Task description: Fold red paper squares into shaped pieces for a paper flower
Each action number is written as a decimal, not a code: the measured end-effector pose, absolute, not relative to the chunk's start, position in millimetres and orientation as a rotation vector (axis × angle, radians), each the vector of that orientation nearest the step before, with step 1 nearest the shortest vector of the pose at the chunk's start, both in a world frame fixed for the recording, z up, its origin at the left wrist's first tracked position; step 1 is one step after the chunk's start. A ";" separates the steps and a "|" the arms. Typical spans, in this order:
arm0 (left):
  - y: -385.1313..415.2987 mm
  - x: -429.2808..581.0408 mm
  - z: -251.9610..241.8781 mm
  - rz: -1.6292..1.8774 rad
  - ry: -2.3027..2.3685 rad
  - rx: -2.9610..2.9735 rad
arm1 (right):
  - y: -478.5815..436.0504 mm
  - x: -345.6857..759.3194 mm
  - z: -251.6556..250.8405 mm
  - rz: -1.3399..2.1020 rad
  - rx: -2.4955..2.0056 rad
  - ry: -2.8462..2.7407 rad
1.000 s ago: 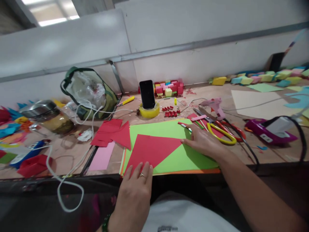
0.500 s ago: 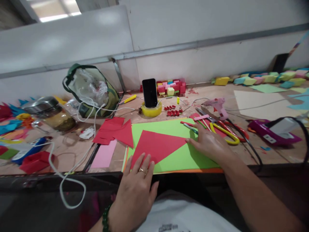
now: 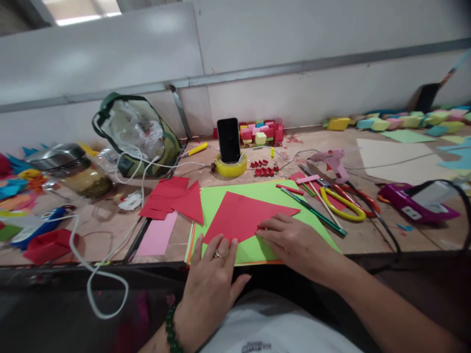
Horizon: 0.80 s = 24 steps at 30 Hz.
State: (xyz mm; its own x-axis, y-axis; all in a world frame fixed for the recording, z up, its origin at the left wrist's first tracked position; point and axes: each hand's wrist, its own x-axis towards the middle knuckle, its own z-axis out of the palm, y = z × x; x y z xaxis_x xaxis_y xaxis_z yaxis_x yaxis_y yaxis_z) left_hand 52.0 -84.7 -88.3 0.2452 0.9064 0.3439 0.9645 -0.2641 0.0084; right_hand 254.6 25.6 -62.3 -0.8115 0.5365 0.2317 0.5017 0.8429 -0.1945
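Observation:
A red paper triangle [image 3: 246, 215] lies on a light green sheet [image 3: 221, 196] at the front of the table. My left hand [image 3: 211, 282], with a ring, rests flat with its fingers spread on the triangle's near left corner. My right hand [image 3: 290, 240] lies flat with its fingertips pressing the triangle's lower edge near its middle. Neither hand holds anything. Red paper offcuts [image 3: 172, 198] and a pink strip [image 3: 158, 235] lie just left of the green sheet.
A phone [image 3: 228, 139] stands in a yellow tape roll [image 3: 230, 169]. Yellow-handled scissors [image 3: 340, 201], red scissors, a pink glue gun [image 3: 331, 159] and a purple device [image 3: 415, 201] lie to the right. A green bag [image 3: 138, 135], a jar [image 3: 73, 174] and white cables [image 3: 95, 274] lie left.
My right hand slid left from the triangle's right tip to its lower edge. The left hand shifted slightly and stays on the near corner. The triangle turned a little.

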 end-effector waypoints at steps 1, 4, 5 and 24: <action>-87.3 50.0 -88.5 -0.441 -1.759 -2.296 | 28.0 259.6 -63.2 0.166 -0.828 -2.740; -94.9 44.4 -89.1 -0.500 -1.771 -2.249 | 38.0 281.1 -64.2 0.128 -1.031 -2.681; -96.8 43.2 -89.2 -0.513 -1.781 -2.232 | 40.5 287.9 -64.3 0.113 -1.122 -2.653; -88.1 47.8 -81.3 -0.465 -1.814 -2.206 | 34.7 275.9 -45.0 -0.006 -1.161 -2.779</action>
State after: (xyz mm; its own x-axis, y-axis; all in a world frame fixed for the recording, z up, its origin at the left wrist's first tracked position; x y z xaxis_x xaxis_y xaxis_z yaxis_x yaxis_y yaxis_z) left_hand 47.8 -88.1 -81.3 0.1753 0.9017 0.3952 0.9806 -0.1956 0.0113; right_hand 275.9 34.7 -45.0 -0.6956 0.7083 0.1207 0.7088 0.7039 -0.0462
